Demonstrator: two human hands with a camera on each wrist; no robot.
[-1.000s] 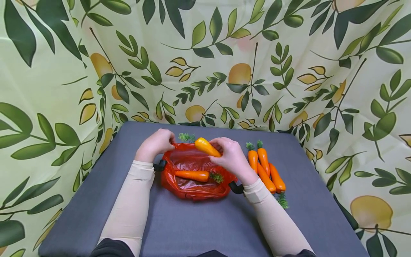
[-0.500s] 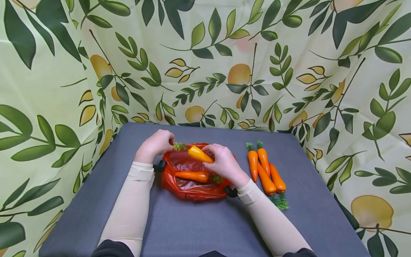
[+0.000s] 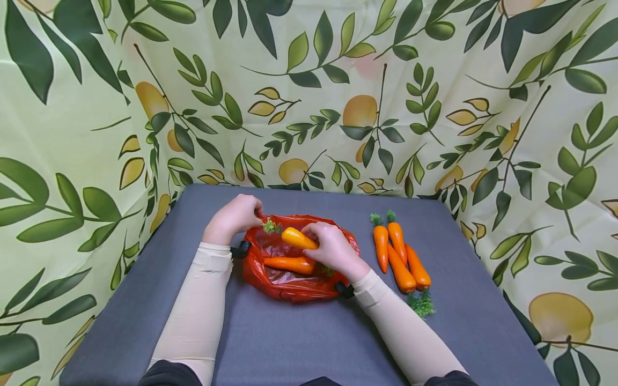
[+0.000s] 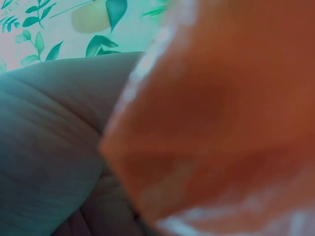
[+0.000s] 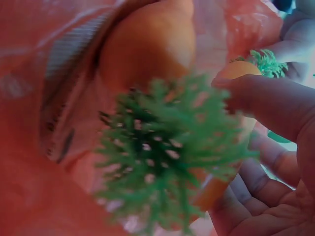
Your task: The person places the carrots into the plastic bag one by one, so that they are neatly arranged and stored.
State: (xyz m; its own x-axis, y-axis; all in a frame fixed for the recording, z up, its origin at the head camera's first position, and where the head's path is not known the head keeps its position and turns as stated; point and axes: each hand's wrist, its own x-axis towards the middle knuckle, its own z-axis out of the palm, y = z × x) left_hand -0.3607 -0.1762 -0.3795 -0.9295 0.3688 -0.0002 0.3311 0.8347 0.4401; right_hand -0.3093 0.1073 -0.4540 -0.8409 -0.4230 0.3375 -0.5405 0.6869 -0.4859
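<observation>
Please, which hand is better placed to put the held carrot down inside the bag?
The right hand, most likely: it grips the yellow-orange carrot, over or just inside the open red bag. The left hand seems occupied, holding that bag at its left side.

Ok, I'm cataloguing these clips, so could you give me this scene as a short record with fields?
Left grip: pinches the rim of the red bag
Right grip: holds a yellow-orange carrot at the bag's mouth, leafy end toward the left
Bag: open, on the grey table
Seen inside: an orange carrot
Right of bag: four carrots, close together
Backdrop: leaf-patterned cloth
</observation>
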